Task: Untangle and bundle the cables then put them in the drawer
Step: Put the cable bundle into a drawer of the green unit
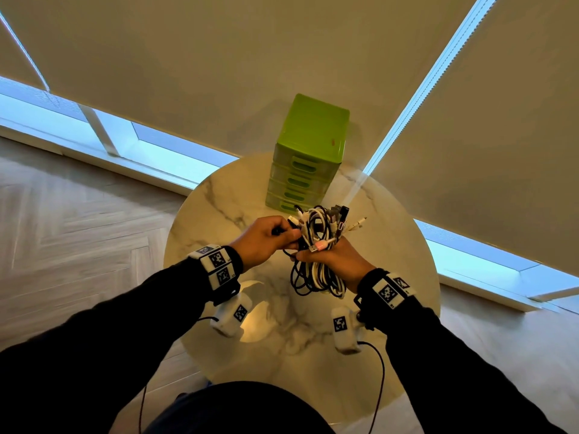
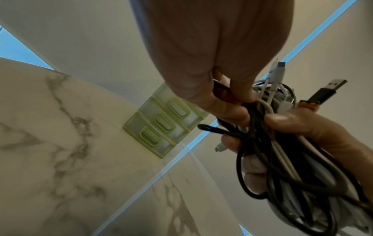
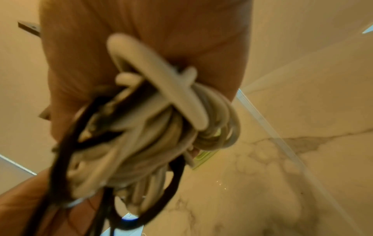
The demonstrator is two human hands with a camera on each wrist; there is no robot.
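Observation:
A tangle of white and black cables (image 1: pixel 316 233) hangs above the round marble table (image 1: pixel 219 195), with several plugs sticking up from its top. My right hand (image 1: pixel 332 256) grips the bundle (image 2: pixel 282 159) around its middle; loops dangle below the fist (image 3: pixel 141 135). My left hand (image 1: pixel 266 236) pinches a black cable (image 2: pixel 224 91) at the bundle's left side. The green drawer unit (image 1: pixel 308 155) stands at the table's far edge, just behind the cables, with its drawers (image 2: pixel 161 126) all closed.
Roller blinds (image 1: pixel 219 73) cover the windows behind the table. Pale herringbone floor (image 1: pixel 62 230) lies to the left. Thin black wires (image 1: pixel 380 371) run from my wrist cameras down past the table's near edge.

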